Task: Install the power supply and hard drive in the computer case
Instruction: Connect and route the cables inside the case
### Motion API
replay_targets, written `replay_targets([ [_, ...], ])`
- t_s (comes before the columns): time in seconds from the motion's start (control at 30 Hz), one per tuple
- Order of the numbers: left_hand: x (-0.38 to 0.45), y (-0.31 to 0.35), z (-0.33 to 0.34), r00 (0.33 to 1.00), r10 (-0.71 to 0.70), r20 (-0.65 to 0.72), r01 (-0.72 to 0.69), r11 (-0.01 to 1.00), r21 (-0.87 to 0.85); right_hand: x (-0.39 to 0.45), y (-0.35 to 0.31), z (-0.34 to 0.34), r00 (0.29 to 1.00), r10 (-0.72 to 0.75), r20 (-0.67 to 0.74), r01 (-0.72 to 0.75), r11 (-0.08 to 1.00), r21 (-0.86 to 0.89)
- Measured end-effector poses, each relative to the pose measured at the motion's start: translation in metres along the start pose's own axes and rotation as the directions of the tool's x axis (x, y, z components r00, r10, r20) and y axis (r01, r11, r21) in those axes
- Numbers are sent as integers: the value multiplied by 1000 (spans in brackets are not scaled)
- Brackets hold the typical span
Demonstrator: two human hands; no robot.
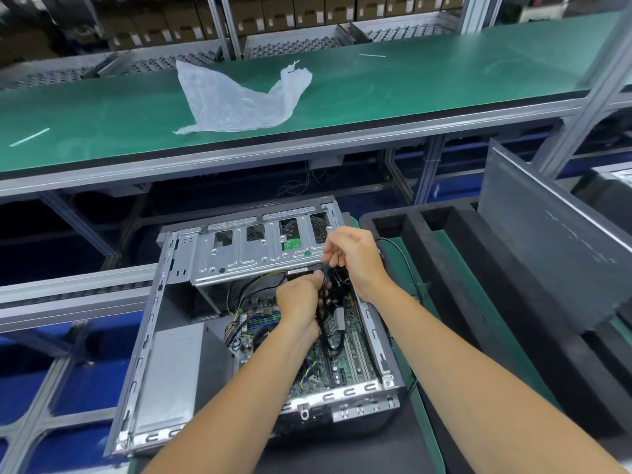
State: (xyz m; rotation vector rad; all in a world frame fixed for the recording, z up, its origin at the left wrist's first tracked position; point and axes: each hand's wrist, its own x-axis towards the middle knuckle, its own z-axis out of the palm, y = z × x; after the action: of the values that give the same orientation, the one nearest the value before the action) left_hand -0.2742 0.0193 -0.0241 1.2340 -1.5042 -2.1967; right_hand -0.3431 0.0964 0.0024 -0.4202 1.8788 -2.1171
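Both hands meet over the open computer case (191,336), the left hand (297,302) and right hand (354,254) each pinching the black cables (325,302) running between them.

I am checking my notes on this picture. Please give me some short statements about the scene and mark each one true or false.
1. Both hands hold black cables above the open computer case. True.
2. A plastic bag lies on the green shelf. True.
3. The right hand rests on the shelf. False: it pinches cables over the case.
4. The left hand holds a screwdriver. False: it grips cables.
5. The case is closed. False: its side is open.
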Motion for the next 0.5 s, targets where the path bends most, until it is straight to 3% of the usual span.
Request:
replay_targets([
  [0.17, -5, -4, 14, 997, -22, -67, 18, 998, -60, -1, -1, 0, 1000, 3, -4, -3, 1000, 5],
  [0.5, -5, -6, 19, 986, 117, -123, -114, 993, 29, -4, -3, 0, 1000, 4, 19, -4, 1000, 2],
])
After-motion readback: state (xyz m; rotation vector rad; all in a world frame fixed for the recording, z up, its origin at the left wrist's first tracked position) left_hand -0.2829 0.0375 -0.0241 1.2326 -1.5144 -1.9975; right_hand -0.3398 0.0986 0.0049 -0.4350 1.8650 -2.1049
